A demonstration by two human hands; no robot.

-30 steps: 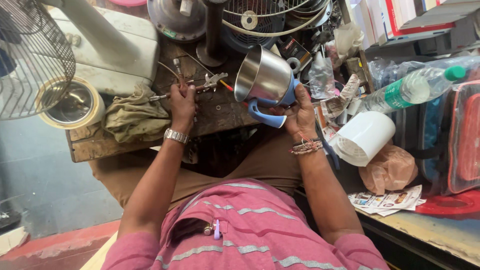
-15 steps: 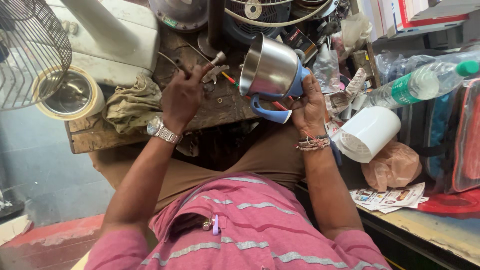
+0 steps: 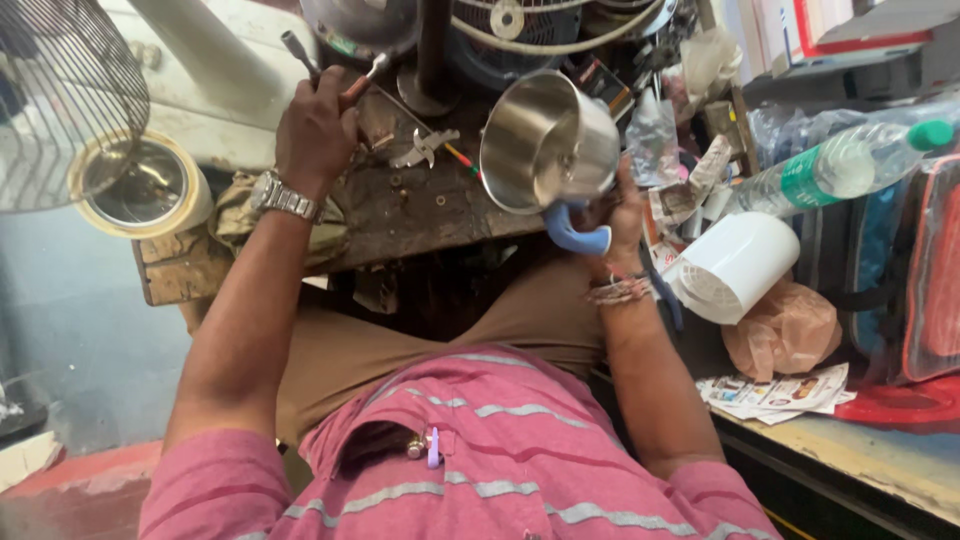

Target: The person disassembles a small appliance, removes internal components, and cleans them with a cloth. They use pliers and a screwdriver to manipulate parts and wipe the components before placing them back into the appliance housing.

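- The left hand (image 3: pixel 318 128) has risen since half a second ago: then it sat low over the bench by the pliers, now it is at the far edge, fist shut round a metal tool (image 3: pixel 300 52) whose socket end sticks up past the knuckles.
- A second thin metal rod (image 3: pixel 376 66) shows just right of that fist; whether the fingers grip it too cannot be told.
- The right hand (image 3: pixel 622 212) has kept its hold on the pot (image 3: pixel 548 140), fingers curled about the blue handle (image 3: pixel 578 234) under the steel body; the pot is tilted, mouth turned towards the camera and left.
- Pliers (image 3: pixel 424 148) lie on the bench (image 3: pixel 400 215) between the two hands, below and right of the left fist, apart from both.
- Left forearm stretches straight up from the body, watch (image 3: pixel 283 196) at the wrist; right forearm bends up, thread bands (image 3: pixel 618 291) at its wrist.
- Further out: a tape roll (image 3: pixel 140 185) left of the left wrist, a white cup (image 3: pixel 735 265) and a bottle (image 3: pixel 830 170) right of the right hand.
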